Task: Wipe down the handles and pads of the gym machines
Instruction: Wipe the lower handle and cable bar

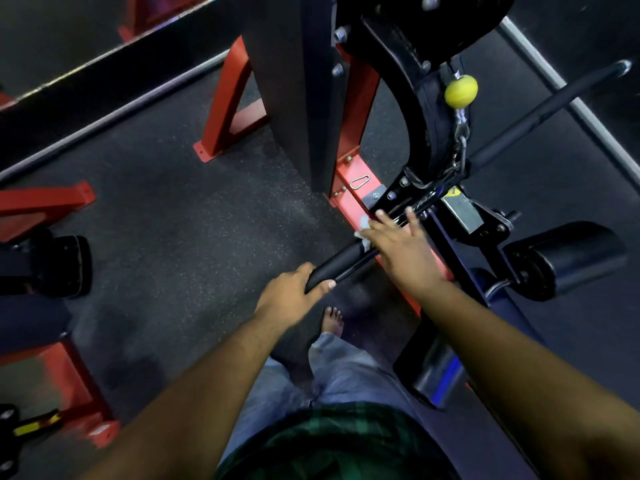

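Black foam covers the near end of the pull bar [341,263], and the person's left hand [289,297] grips that end, fingers curled over it and thumb underneath. Just beyond, the right hand [393,237] lies on the bar with fingers spread and nearly straight, pressing a white cloth [363,233] against it; only an edge of the cloth shows beside the palm. The bar runs diagonally away to its far grip at upper right. It hangs by a chain [459,150] below a yellow ball stopper [460,91]. A black roller pad [585,258] sits to the right, apart from both hands. Red frame members [353,199] stand on speckled dark flooring [194,230]. No containers are in view.
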The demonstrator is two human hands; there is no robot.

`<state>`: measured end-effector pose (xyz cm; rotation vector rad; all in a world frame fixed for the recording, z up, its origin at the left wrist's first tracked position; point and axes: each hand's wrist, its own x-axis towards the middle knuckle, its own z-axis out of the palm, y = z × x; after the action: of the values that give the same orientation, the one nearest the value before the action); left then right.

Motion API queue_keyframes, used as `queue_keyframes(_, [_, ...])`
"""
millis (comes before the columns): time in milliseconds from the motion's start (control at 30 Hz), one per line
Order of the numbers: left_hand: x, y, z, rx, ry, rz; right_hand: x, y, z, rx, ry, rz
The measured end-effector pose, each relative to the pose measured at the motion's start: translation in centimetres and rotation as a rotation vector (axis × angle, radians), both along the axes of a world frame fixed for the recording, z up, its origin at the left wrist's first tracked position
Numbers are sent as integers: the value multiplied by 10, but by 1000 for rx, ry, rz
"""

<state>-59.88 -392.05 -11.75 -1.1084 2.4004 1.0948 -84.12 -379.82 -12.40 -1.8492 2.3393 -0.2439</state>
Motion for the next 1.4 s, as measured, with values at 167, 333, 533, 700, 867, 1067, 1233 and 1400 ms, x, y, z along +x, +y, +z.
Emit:
queue_keyframes(167, [-1, -1, 3, -11, -6, -9, -59, -1, 8, 84, 159, -319])
queue_keyframes(333, [-2, 0, 4, -12, -17, -14, 22, -1, 2, 42, -133, -97])
queue_keyframes(533, [0, 2, 4, -27, -3, -16, -37, 0, 6, 88, 147, -120])
queue_keyframes(700, [-1, 3, 5, -14, -6, -4, 14, -2, -4, 38, -75, -227])
queue_keyframes(867, [-1, 7, 6, 10, -9, 2, 37, 14, -8, 4, 58, 80])
queue_keyframes(1067, [-1, 13, 8, 16, 14, 28, -12, 7, -12, -65, -132, -524])
queue_keyframes(1233, [-1, 13, 7, -17, 24, 18, 105, -20, -13, -456, -787, -1084])
queue_keyframes(1400, [-1, 9, 9, -50, 28, 8, 65, -56, -6, -819, -1238, -1380])
